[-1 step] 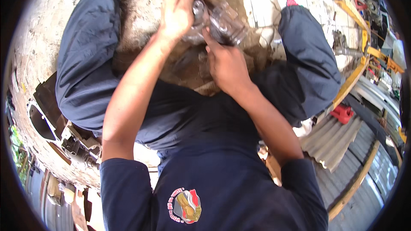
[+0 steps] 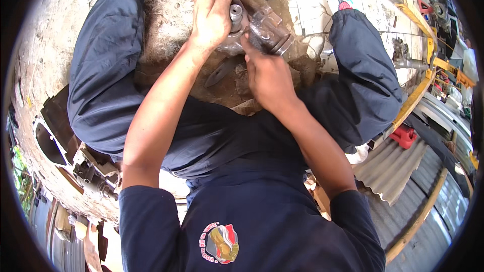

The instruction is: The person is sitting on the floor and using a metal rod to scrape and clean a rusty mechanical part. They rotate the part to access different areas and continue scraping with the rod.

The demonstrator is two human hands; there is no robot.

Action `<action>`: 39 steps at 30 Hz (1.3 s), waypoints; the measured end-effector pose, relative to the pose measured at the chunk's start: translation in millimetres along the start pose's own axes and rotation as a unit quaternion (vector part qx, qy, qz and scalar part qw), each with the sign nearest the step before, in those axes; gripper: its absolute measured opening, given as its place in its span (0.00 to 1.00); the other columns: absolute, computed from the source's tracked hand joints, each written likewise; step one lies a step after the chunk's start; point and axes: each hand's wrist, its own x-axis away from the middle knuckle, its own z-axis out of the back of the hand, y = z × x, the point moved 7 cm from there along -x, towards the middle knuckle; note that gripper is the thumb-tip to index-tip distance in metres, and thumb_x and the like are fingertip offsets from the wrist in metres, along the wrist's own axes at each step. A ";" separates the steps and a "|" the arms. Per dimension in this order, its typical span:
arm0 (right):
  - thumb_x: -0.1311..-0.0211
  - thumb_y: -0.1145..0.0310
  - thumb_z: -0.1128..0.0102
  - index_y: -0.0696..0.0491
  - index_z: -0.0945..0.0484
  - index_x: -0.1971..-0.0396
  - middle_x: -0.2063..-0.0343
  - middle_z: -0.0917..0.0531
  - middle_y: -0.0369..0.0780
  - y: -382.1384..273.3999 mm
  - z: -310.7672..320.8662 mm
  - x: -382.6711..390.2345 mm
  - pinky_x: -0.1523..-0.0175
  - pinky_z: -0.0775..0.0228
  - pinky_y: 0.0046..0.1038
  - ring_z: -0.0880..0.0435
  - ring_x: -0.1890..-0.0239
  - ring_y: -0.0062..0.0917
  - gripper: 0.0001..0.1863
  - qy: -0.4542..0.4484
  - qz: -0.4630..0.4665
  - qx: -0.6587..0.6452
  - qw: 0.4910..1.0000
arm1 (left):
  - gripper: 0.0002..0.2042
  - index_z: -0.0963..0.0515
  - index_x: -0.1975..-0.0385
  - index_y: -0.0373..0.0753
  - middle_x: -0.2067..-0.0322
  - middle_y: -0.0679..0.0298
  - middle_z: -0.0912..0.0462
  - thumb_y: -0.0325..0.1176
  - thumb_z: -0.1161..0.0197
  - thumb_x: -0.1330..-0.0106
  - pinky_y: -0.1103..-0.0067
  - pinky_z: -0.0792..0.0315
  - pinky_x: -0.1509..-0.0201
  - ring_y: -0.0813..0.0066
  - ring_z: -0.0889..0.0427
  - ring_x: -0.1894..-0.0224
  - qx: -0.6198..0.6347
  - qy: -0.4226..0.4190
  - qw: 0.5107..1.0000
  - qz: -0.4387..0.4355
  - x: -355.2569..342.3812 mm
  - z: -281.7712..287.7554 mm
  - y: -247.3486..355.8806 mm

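Observation:
A greasy grey metal machine casting [image 2: 262,27] with a round bolt-like stud [image 2: 235,13] rests on the stained ground between my knees. My left hand [image 2: 214,12] is closed over its far left side, the thumb lying along the top beside the stud. At the near side, my right hand [image 2: 269,73] is curled against the casting. One digit points up along the metal, while the other fingers are partly hidden under the hand. A flat, pointed grey piece [image 2: 220,73] lies on the ground just nearer than the casting.
To my left lie a hollow metal housing [image 2: 50,141] and a dirty machine part [image 2: 93,174]. On the right are a yellow metal frame [image 2: 416,93], another metal part [image 2: 406,58], a red object [image 2: 403,136] and corrugated sheets [image 2: 390,171]. My bent legs flank the casting.
The whole picture has shifted slightly and is sharper now. Both hands stay at the casting, with hardly any change in grip.

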 end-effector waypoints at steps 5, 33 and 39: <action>0.30 0.74 0.44 0.57 0.19 0.43 0.74 0.18 0.59 1.4 -6.7 -3.5 0.62 0.23 0.50 0.15 0.69 0.55 0.18 -0.123 -0.148 0.006 0.981 | 0.14 0.20 0.50 0.35 0.66 0.64 0.18 0.35 0.50 0.20 0.78 0.28 0.54 0.76 0.23 0.62 -0.036 0.039 0.998 0.018 9.1 2.8 3.6; 0.19 0.64 0.51 0.61 0.32 0.29 0.36 0.19 0.43 16.4 54.2 50.8 0.41 0.24 0.32 0.14 0.58 0.19 0.25 0.061 -0.284 -0.246 0.925 | 0.14 0.16 0.48 0.36 0.56 0.60 0.12 0.35 0.46 0.21 0.77 0.26 0.41 0.73 0.17 0.49 -0.090 0.049 0.995 -0.010 8.9 69.7 -16.2; 0.17 0.64 0.55 0.65 0.44 0.24 0.32 0.26 0.52 63.6 49.5 30.5 0.28 0.41 0.34 0.21 0.45 0.24 0.30 0.266 -0.250 -0.330 0.871 | 0.16 0.19 0.43 0.37 0.44 0.49 0.18 0.34 0.42 0.26 0.68 0.26 0.35 0.54 0.18 0.42 -0.269 0.040 0.962 0.000 -3.5 65.8 -5.4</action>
